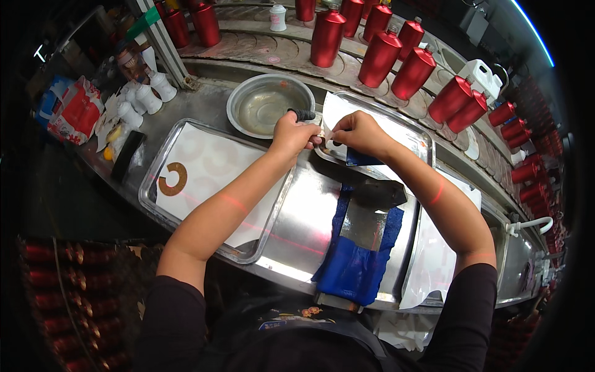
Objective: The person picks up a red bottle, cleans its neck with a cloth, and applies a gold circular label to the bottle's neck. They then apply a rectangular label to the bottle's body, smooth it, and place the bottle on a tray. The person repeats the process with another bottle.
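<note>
My left hand (295,132) is closed at the near right rim of the metal basin (233,106). A black, ribbed grip (302,115) sticks out from its fingers; the rest of that thing is mostly hidden. Close beside it, my right hand (361,134) is pinched, thumb against fingers, over the left end of a metal tray (432,149). A white sheet (334,110) rises there behind the fingers. What the right fingertips hold is too small to make out. Below the hands, a blue cloth (350,273) is draped over a metal block on the steel table.
At left, another metal tray (146,186) holds white paper and a brown C-shaped piece (173,179). White bottles (149,99) stand beyond it. Red bottles (379,59) line the curved conveyor behind. A white jug (480,79) and a white tap (530,225) are at right.
</note>
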Action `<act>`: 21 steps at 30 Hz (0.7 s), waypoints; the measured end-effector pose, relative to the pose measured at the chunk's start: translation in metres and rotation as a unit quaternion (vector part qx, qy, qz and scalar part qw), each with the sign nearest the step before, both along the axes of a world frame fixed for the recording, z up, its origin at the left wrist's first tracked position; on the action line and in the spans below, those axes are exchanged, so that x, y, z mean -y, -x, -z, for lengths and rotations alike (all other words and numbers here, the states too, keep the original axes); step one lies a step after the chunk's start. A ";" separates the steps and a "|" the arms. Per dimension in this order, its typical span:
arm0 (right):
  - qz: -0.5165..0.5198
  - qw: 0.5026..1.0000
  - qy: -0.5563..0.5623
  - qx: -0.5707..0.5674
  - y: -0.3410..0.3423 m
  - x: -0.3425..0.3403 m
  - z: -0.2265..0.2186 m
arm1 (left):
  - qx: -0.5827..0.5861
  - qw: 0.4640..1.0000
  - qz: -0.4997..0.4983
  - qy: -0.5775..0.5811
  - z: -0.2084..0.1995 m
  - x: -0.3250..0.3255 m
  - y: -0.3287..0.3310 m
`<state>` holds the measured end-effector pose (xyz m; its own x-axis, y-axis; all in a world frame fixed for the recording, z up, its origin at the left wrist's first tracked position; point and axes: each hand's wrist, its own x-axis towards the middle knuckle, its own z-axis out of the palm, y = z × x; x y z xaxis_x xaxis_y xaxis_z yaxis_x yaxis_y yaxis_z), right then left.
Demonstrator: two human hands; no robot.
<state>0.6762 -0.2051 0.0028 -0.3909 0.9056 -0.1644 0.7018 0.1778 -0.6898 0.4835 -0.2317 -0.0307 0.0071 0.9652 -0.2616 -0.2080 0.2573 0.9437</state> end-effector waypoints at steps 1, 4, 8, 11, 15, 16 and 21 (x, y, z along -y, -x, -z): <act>0.015 1.000 -0.006 0.015 -0.003 0.000 0.000 | -0.015 1.000 -0.005 -0.008 0.001 0.001 0.001; 0.082 0.996 -0.013 0.041 -0.018 0.000 -0.004 | -0.078 0.996 -0.015 -0.033 0.002 0.002 0.004; 0.169 0.981 -0.087 0.036 -0.054 0.010 -0.020 | -0.166 0.985 -0.004 -0.046 0.003 0.001 0.009; 0.226 0.962 -0.147 -0.028 -0.096 0.035 -0.038 | -0.195 0.979 -0.007 -0.062 0.005 0.001 0.010; 0.282 0.883 -0.350 -0.138 -0.159 0.106 -0.069 | -0.236 0.965 -0.015 -0.112 0.004 0.012 0.014; 0.309 0.854 -0.385 -0.165 -0.176 0.127 -0.081 | -0.225 0.968 -0.024 -0.104 0.002 0.017 0.016; 0.514 0.646 -0.490 -0.281 -0.248 0.284 -0.150 | -0.211 0.966 -0.012 -0.150 -0.015 0.047 0.023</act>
<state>0.9244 -0.4890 0.1525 0.7507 0.2960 0.5906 0.4845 0.3611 -0.7968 0.4600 -0.2791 -0.0155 -0.0616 0.9966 0.0550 0.2097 -0.0410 0.9769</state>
